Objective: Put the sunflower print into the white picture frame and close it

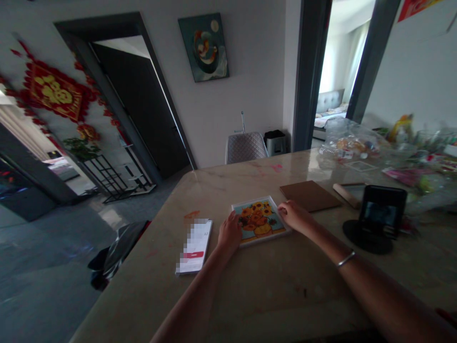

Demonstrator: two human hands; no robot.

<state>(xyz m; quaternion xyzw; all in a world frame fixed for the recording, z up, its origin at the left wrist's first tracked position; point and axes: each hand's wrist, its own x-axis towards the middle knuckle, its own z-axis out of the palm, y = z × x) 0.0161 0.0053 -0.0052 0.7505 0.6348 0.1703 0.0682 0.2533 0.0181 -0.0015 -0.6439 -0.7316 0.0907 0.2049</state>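
A sunflower picture in a white frame (262, 219) lies face up on the table in front of me. My left hand (230, 230) is at its left edge, fingers curled over the frame and the fingertips reaching onto the picture. At the opposite side, my right hand (294, 214) pinches the frame's right edge, with a silver bangle on that wrist. Parts of both side edges are hidden under my fingers. Just beyond my right hand lies a flat brown board (310, 195). A white printed booklet or box (196, 245), partly blurred out, rests left of my left hand.
On the marble-look table (264, 295), a black stand with a screen (382, 214) stands at the right. Behind it lies a light roller-like piece (346, 195). Plastic bags and packages (357, 138) crowd the far right. A quilted chair (246, 147) stands past the far edge.
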